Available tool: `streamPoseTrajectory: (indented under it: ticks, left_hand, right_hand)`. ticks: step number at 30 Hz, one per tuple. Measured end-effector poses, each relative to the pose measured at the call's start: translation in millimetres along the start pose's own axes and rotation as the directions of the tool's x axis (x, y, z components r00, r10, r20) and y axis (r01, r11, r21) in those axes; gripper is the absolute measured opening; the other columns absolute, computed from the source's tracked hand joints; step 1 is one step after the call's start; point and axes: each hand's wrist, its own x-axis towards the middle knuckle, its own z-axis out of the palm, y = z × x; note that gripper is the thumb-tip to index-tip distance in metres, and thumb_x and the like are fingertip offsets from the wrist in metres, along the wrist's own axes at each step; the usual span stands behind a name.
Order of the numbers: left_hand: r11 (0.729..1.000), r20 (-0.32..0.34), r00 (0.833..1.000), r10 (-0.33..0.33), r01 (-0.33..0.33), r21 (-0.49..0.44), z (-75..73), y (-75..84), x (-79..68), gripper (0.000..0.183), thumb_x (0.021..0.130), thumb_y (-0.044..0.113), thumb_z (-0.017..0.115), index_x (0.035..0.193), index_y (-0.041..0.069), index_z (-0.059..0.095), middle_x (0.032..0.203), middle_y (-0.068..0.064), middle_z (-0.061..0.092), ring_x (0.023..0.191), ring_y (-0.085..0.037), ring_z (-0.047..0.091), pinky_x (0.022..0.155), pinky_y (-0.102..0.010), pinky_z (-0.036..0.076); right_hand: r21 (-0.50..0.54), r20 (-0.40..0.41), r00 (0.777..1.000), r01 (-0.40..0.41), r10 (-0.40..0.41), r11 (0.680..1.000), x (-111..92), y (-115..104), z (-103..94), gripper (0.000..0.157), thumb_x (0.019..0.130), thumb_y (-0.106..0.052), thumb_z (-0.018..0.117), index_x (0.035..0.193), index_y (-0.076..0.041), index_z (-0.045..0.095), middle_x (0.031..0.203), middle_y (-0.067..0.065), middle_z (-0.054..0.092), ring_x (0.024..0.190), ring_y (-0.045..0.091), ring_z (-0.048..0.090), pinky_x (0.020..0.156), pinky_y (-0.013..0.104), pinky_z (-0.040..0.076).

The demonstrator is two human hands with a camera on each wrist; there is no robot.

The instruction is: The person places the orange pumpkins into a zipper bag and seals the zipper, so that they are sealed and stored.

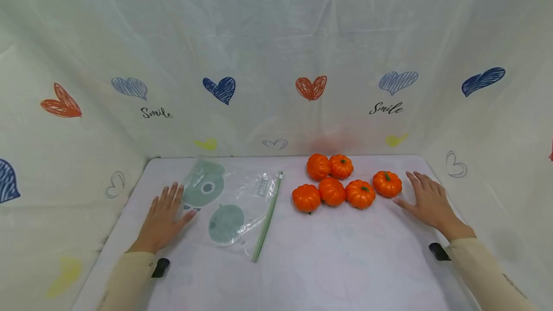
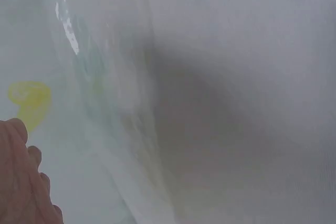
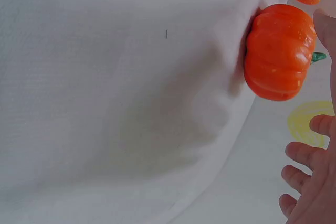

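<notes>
My left hand (image 1: pixel 162 217) is spread palm down at the left edge of a clear zip bag (image 1: pixel 255 196) printed with green figures. Its fingers are straight and hold nothing; whether they touch the bag I cannot tell. The bag lies flat, its green slider strip (image 1: pixel 268 220) on the right side. My right hand (image 1: pixel 429 203) is at the table's right, fingers extended, just right of the nearest small orange pumpkin (image 1: pixel 387 184). In the right wrist view that pumpkin (image 3: pixel 278 52) shows its green stem near my thumb. Several more pumpkins (image 1: pixel 332 191) cluster to its left.
A white cloth covers the table (image 1: pixel 328 263). Behind and at both sides hangs a pale curtain (image 1: pixel 268 37) with hearts and "Smile" lettering. Dark wrist straps (image 1: pixel 161 268) show at both sleeves.
</notes>
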Motion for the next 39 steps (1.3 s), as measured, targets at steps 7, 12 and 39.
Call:
streamPoseTrajectory:
  ticks: [7,12,39]
  left_hand:
    - [0.998,-0.020,0.998,0.055,-0.054,0.022,8.3,18.4,1.7,0.093,0.103,0.055,0.059,0.166,-0.004,0.021,0.172,-0.029,0.017,0.159,-0.051,0.013,0.127,-0.066,0.010]
    - [0.995,-0.006,0.996,0.085,-0.085,0.045,15.7,34.0,2.1,0.089,0.103,0.052,0.061,0.164,-0.003,0.027,0.171,-0.029,0.021,0.158,-0.051,0.016,0.126,-0.066,0.014]
    - [0.959,0.092,0.955,0.282,-0.281,-0.015,50.7,120.8,-13.5,0.083,0.102,0.056,0.060,0.163,0.004,0.038,0.172,-0.018,0.030,0.159,-0.044,0.025,0.126,-0.062,0.021]
  right_hand:
    - [-0.009,0.005,1.000,0.029,-0.029,1.000,8.7,-9.4,-1.6,0.093,0.087,-0.040,0.083,0.151,0.013,0.041,0.149,0.040,0.042,0.137,0.060,0.035,0.113,0.077,0.026]
    - [-0.024,0.000,0.999,0.039,-0.039,0.999,12.7,-14.2,0.5,0.093,0.085,-0.039,0.085,0.150,0.013,0.043,0.147,0.040,0.044,0.136,0.060,0.036,0.112,0.077,0.026]
    - [-0.041,0.040,0.999,-0.003,0.004,0.999,26.2,-25.6,7.4,0.090,0.087,-0.036,0.086,0.148,0.014,0.044,0.142,0.041,0.047,0.135,0.061,0.034,0.113,0.077,0.025]
